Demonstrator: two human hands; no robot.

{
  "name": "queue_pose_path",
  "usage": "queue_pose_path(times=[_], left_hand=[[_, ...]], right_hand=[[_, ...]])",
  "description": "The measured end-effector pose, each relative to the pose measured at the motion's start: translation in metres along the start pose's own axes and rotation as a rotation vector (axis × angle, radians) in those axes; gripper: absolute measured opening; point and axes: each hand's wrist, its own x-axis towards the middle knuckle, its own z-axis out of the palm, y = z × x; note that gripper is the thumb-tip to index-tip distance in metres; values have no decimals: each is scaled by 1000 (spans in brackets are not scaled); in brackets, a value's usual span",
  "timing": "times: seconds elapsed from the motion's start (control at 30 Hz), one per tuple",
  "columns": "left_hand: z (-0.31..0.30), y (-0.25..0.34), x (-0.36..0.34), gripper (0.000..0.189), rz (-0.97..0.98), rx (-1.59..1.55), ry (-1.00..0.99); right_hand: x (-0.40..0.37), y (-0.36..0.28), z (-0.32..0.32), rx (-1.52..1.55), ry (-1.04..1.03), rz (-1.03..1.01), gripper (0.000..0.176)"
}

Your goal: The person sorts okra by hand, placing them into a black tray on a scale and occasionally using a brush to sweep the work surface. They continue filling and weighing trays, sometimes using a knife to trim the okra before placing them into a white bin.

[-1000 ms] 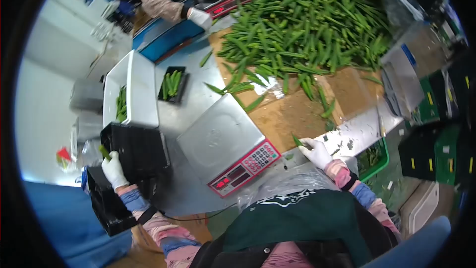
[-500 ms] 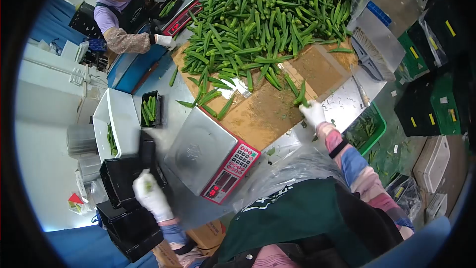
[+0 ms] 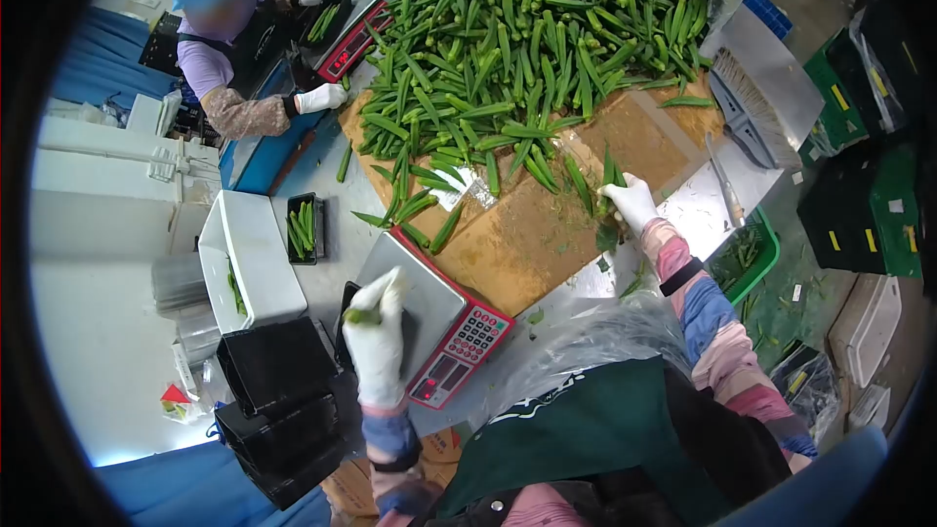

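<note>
My left hand, in a white glove, is closed above the digital scale, with a short green piece of okra showing at its fingers. Partly hidden beneath that hand, a black tray lies over the scale's metal pan. At the cardboard's right edge, my gloved right hand pinches an okra pod that points up and away. Another okra pod lies just left of those fingers. A large okra heap covers the far part of the cardboard.
Stacked black trays stand at lower left, near a white bin and a black tray of okra. A brush and knife lie right. A co-worker stands at another red scale.
My left hand has moved right from beside the stacked trays to over the scale, where a black tray now lies. My right hand has shifted slightly up and right with okra.
</note>
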Motion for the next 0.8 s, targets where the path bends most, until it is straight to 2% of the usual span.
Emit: queue_pose_path(times=[0.03,0.07,0.1,0.13,0.17,0.2,0.27,0.37,0.4,0.47,0.5,0.53,0.57,0.63,0.67,0.73,0.77,0.8], left_hand=[[21,7,20,19,110,115,-64],[50,3,40,19,64,-74,-98],[81,9,60,19,109,-69,-104],[112,7,82,19,168,-19,-108],[142,-2,104,21,291,20,-152],[166,9,118,21,292,37,-209],[219,-8,149,29,512,218,-201],[273,-28,174,34,536,565,-308],[285,-35,178,35,483,590,-333],[280,-23,185,35,496,551,-319],[273,-15,186,35,499,533,-313],[266,-16,185,36,500,393,-185],[253,-18,186,35,537,393,-114],[227,-17,186,32,-68,-260,-204],[213,-19,188,30,-141,-392,-226],[190,-32,194,22,-251,-621,-227],[187,-25,192,16,-271,-667,-124],[182,-39,198,15,-232,-602,-108]], right_hand=[[8,1,4,-74,63,-128,42],[18,4,10,-148,128,-256,42],[26,4,15,-222,195,-385,43],[14,-17,21,-440,263,-397,44],[11,-28,26,-571,225,-356,43],[18,-23,32,-677,232,-398,45],[31,-15,41,-834,220,-404,46],[31,-14,38,-809,121,-411,42],[34,-12,33,-701,59,-431,42],[42,-6,12,-485,-61,-468,44],[47,-6,-2,-188,-285,-276,37],[43,-12,-16,-34,-327,-199,34],[39,-21,-28,122,-367,-121,31],[34,-41,-43,518,-542,-29,29],[41,-43,-37,532,-524,-104,28],[57,-58,-18,264,-460,-201,34],[62,-68,-5,131,-428,-252,37],[69,-74,12,-82,-365,-440,36]])
